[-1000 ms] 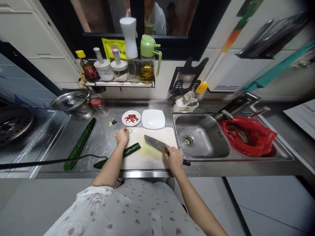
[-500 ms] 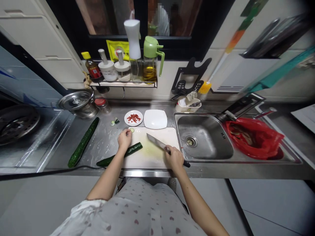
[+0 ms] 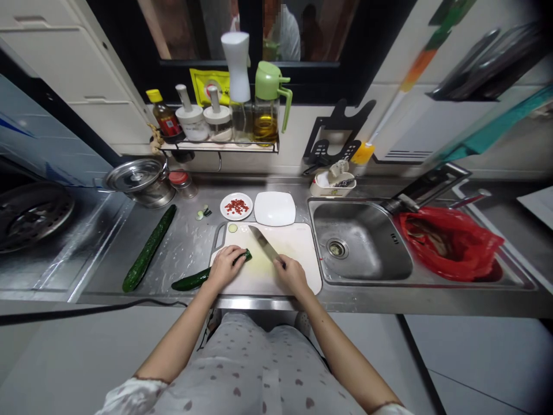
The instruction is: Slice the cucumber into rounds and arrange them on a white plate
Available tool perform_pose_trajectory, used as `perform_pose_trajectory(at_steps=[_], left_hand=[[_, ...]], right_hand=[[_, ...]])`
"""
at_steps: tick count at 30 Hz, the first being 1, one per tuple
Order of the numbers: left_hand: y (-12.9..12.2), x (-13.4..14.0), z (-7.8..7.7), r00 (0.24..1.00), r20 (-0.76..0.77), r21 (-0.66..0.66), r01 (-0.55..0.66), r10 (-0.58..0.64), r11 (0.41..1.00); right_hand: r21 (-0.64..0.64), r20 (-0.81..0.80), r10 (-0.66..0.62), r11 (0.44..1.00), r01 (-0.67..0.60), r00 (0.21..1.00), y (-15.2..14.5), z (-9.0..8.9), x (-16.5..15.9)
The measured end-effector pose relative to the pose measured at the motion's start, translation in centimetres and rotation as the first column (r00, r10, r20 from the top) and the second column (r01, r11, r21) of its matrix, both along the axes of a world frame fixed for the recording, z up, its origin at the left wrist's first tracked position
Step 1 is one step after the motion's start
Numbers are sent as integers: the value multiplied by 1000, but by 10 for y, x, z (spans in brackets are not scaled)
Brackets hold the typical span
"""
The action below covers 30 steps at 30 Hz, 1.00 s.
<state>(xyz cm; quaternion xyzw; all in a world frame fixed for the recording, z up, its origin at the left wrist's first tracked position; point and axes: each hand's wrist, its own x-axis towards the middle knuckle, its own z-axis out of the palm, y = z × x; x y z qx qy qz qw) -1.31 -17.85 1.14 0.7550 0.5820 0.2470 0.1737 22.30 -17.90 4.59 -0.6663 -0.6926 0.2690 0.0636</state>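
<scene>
My left hand (image 3: 227,266) is closed over a cucumber (image 3: 190,280), which lies slantwise across the left part of the white cutting board (image 3: 298,276). The cucumber's cut end pokes out just past my fingers. My right hand (image 3: 292,275) grips a kitchen knife (image 3: 264,242) by its handle, mostly hidden in my palm. The blade points away and to the left, a short way right of the cut end. A cucumber slice (image 3: 232,228) rests at the board's upper left corner.
Beyond the board stand a small plate of chopped red pieces (image 3: 224,214) and a white square plate (image 3: 275,208). Left lie cucumber end scraps (image 3: 200,215) and a whole cucumber (image 3: 149,249). A sink (image 3: 367,253) and red plastic bag (image 3: 458,248) are right; a condiment shelf (image 3: 220,146) hangs behind.
My left hand has come down from the slice at the board's upper left corner and closed over the cucumber. The knife has shifted left, nearer the cut end.
</scene>
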Motion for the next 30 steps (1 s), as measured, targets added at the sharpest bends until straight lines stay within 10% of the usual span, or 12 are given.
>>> perform_pose_trajectory(at_steps=[30], left_hand=[[-12, 7, -27, 997, -76, 219, 40, -24, 975]], right_hand=[[-128, 133, 295, 952, -279, 946, 0, 20, -41]])
